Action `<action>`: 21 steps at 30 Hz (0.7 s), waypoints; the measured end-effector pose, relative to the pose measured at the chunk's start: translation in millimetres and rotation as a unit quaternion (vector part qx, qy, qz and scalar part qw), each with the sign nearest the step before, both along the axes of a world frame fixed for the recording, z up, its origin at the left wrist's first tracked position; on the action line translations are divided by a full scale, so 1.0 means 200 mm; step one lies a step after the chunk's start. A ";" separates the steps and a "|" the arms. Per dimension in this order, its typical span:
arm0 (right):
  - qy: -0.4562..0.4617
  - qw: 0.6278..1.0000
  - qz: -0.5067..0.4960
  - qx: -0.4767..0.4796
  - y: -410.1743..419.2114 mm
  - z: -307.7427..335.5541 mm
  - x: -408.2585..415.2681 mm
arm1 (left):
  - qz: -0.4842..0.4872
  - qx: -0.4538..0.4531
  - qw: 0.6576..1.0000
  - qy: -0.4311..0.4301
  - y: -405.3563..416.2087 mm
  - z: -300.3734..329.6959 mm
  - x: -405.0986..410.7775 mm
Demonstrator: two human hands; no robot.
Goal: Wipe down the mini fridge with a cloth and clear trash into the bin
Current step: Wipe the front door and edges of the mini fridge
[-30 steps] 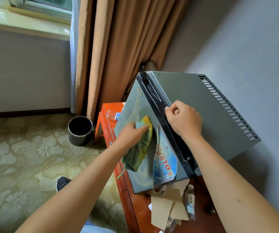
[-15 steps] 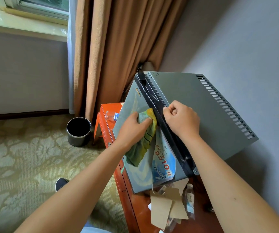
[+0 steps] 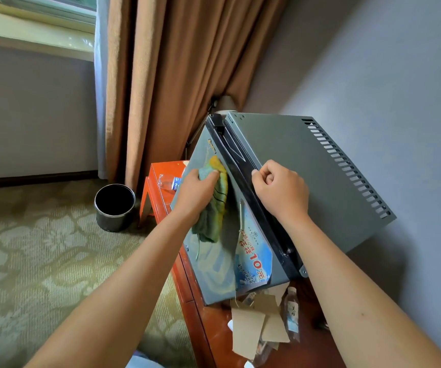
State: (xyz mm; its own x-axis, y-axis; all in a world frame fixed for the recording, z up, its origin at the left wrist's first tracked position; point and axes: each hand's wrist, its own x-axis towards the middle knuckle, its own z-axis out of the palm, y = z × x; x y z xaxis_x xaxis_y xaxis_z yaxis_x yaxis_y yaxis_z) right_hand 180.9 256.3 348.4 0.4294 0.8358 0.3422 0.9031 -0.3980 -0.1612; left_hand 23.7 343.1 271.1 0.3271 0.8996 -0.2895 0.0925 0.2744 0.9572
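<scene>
Mini fridge [image 3: 288,166] sits on the orange-red wooden cabinet [image 3: 206,322], against the grey wall on the right, door facing left toward the carpet. Green-yellow cloth [image 3: 214,197] is pressed flat on the grey door face, upper half, just left of the black top trim [image 3: 253,197]. Left hand [image 3: 195,192] grips the cloth bunched under curled fingers. Compared with a second ago, cloth and left hand have slid up and far along the door, toward the hinge-end corner; the lower door panel near the blue printed sticker [image 3: 253,256] is now uncovered. Reads as one wiping stroke going upward, door front partly done, top and sides probably still to wipe.

Right hand [image 3: 280,192] is a loose fist resting on the black trim at the top edge, holding nothing that shows, position about the same as before; looks like it braces the fridge.

Trash not yet cleared: torn cardboard pieces [image 3: 251,328] and a small plastic bottle [image 3: 292,312] lie on the cabinet top near the fridge's near corner, another clear bottle [image 3: 168,181] on the far end behind the door. Black bin [image 3: 115,207] stands on the patterned carpet to the left, beside the brown curtain [image 3: 176,83], well apart from the trash. So bin step is untouched.
</scene>
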 end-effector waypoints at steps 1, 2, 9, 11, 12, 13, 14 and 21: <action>-0.003 1.000 0.000 0.000 0.00 0.00 0.00 | -0.006 -0.008 1.000 0.005 0.01 -0.02 -0.01; -0.005 1.000 -0.002 -0.002 0.00 0.00 0.00 | -0.017 -0.016 1.000 0.011 0.01 -0.04 -0.02; -0.018 0.999 0.002 -0.030 0.01 0.03 -0.01 | -0.019 0.024 1.000 0.002 0.16 0.06 -0.01; -0.012 0.999 0.004 -0.042 0.05 0.06 -0.02 | -0.032 0.010 0.999 0.002 0.19 0.02 -0.01; -0.009 0.999 0.007 -0.046 0.08 0.07 -0.03 | -0.037 -0.001 0.999 0.005 0.19 -0.01 -0.02; -0.007 0.999 0.009 -0.045 0.12 0.08 -0.04 | -0.043 -0.015 0.999 0.013 0.20 -0.05 -0.04; -0.003 0.999 0.012 -0.039 0.17 0.08 -0.05 | -0.052 -0.029 0.998 0.025 0.20 -0.08 -0.05; 0.045 0.999 0.000 0.008 0.54 0.08 -0.11 | -0.051 0.043 0.998 -0.002 0.28 -0.01 -0.03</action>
